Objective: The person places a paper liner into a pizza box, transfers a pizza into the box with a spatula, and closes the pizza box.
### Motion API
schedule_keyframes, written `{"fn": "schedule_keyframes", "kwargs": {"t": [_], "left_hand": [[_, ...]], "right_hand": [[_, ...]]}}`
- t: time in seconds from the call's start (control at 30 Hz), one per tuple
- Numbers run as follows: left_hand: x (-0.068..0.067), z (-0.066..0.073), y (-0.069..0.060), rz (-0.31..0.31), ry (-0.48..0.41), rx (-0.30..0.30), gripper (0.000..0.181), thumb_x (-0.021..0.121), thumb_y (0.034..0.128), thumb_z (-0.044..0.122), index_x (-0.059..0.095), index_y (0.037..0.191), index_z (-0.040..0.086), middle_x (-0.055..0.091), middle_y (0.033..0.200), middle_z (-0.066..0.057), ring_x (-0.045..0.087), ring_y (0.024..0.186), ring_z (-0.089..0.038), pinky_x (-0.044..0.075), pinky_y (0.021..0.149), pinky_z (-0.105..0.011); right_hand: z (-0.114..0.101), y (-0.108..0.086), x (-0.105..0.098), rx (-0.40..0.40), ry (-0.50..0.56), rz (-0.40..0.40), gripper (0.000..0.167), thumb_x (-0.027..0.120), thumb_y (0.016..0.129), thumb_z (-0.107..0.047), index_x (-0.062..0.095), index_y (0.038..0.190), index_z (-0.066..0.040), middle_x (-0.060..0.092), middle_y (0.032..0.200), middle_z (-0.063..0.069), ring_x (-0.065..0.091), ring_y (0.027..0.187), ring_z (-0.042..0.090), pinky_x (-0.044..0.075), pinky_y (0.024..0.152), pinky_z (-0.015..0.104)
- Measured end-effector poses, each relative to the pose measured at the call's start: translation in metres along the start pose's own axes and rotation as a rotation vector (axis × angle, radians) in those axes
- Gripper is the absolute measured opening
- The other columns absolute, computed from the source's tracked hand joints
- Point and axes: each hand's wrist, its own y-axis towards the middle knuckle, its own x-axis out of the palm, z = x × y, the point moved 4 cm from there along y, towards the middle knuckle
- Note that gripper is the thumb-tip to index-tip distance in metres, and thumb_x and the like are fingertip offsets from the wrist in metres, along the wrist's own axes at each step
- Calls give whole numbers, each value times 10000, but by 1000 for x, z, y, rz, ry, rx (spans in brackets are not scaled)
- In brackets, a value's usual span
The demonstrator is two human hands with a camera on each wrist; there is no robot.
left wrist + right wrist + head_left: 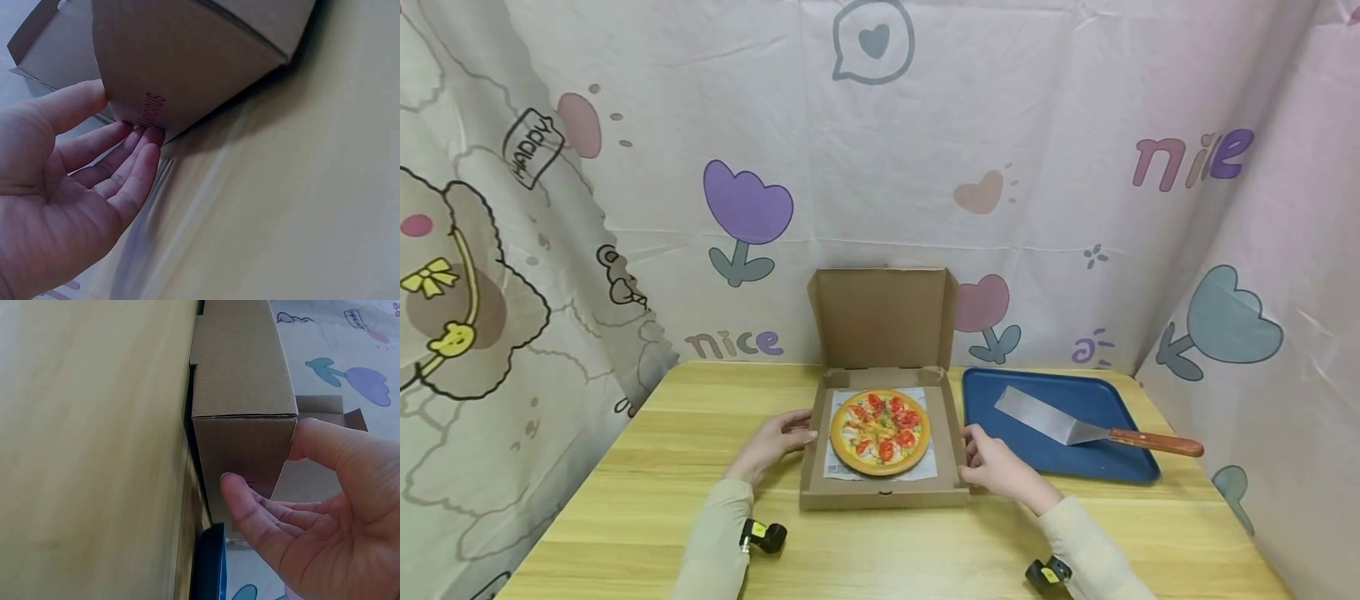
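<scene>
A cardboard pizza box (pixel 883 500) stands on the table with its lid raised at the back. Inside it, a round pizza (pixel 880 433) with red toppings lies on printed paper. My left hand (pixel 775 446) holds the box's left wall; in the left wrist view its thumb is at the rim and its bent fingertips (pixel 150 134) lie low on the wall. On the opposite side, my right hand (pixel 996 467) holds the right wall, thumb at the rim near the front corner in the right wrist view, fingers against the outer side. The far fingertips are partly hidden there.
Right of the box lies a blue tray (pixel 1045 471), close to my right hand. A metal spatula (pixel 1037 414) with a wooden handle rests on it, the handle reaching past the tray's right edge. A printed curtain (pixel 880 208) hangs behind the wooden table (pixel 700 408).
</scene>
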Motion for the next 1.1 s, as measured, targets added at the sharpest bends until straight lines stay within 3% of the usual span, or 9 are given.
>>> {"fn": "schedule_keyframes", "kwargs": {"t": [0.23, 0.53, 0.73, 0.9, 1.1], "left_hand": [[12, 4, 9, -16, -13, 6, 602, 655, 921, 133, 404, 1439, -44, 483, 1420, -267, 596, 1166, -270, 505, 1013, -393], [14, 8, 15, -32, -1, 0, 592, 654, 916, 115, 411, 1427, -58, 498, 1395, -272, 608, 1136, -266, 514, 999, -408], [9, 15, 19, -82, 95, -21, 604, 654, 916, 137, 403, 1426, -68, 476, 1419, -277, 609, 1151, -309, 523, 976, -432], [3, 30, 25, -91, 132, -61, 582, 617, 948, 206, 408, 1425, -55, 506, 1391, -282, 603, 1164, -353, 509, 992, -469], [-6, 63, 34, -78, 180, -22, 560, 521, 1004, 246, 372, 1436, -76, 470, 1412, -307, 526, 1245, -440, 407, 1085, -543]], "right_hand": [[5, -7, -6, 37, -2, 13, 514, 685, 828, -71, 428, 1249, 75, 624, 853, 53, 572, 728, 116, 468, 596, 217], [8, -8, -9, 35, -18, 7, 520, 691, 834, -87, 432, 1251, 82, 635, 855, 50, 579, 721, 108, 479, 598, 212], [6, -4, -18, 28, -107, -13, 499, 713, 863, -166, 506, 1239, 90, 639, 824, 19, 552, 687, 82, 469, 591, 216], [5, 5, -35, 31, -179, 14, 447, 700, 891, -222, 585, 1202, 77, 633, 800, 15, 532, 678, 87, 456, 590, 230], [-2, 26, -63, 24, -255, 96, 463, 667, 920, -236, 571, 1219, 104, 620, 778, 49, 506, 641, 108, 437, 569, 245]]}}
